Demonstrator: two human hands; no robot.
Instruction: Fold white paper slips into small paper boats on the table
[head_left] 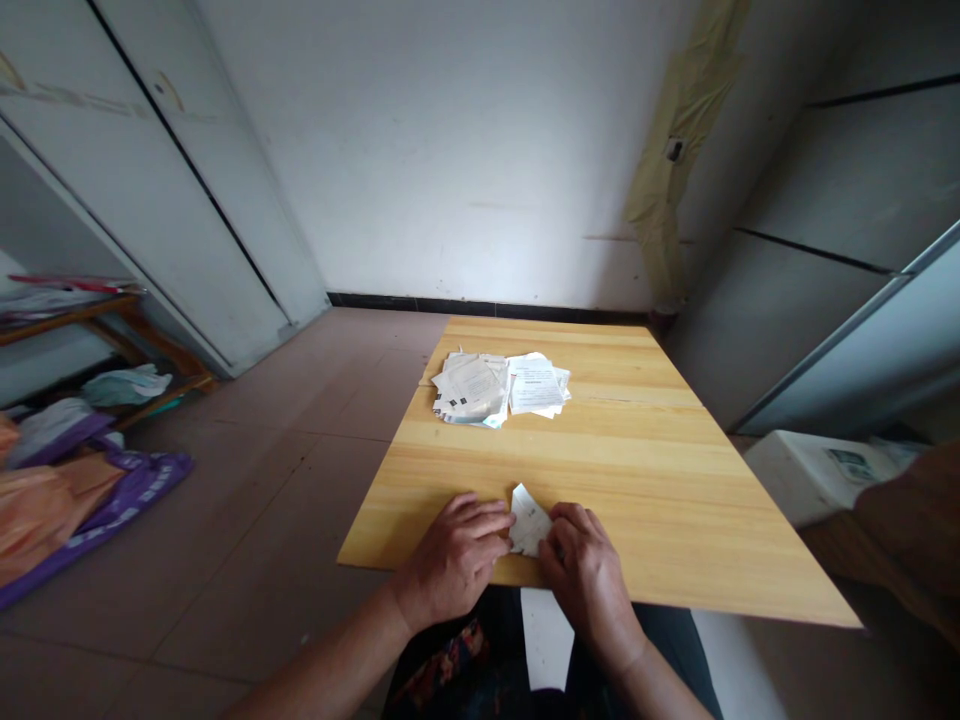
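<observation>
A small creased piece of white paper (528,522) with faint print lies near the front edge of the wooden table (637,470), one corner pointing away from me. My left hand (461,550) holds its left edge, the fingers lying over the tabletop and their tips at the paper. At its right edge my right hand (581,555) is closed, with curled fingers pinching the paper. Farther back are two piles side by side: a larger pile of printed papers (472,388) and a smaller stack of printed sheets (535,384).
Below the table edge, a pale strip (546,640) shows over my lap. On the floor at left lie purple and orange bags (82,490), near a low wooden shelf (135,330). A white box (814,475) stands to the right, and a white wall (465,150) rises behind.
</observation>
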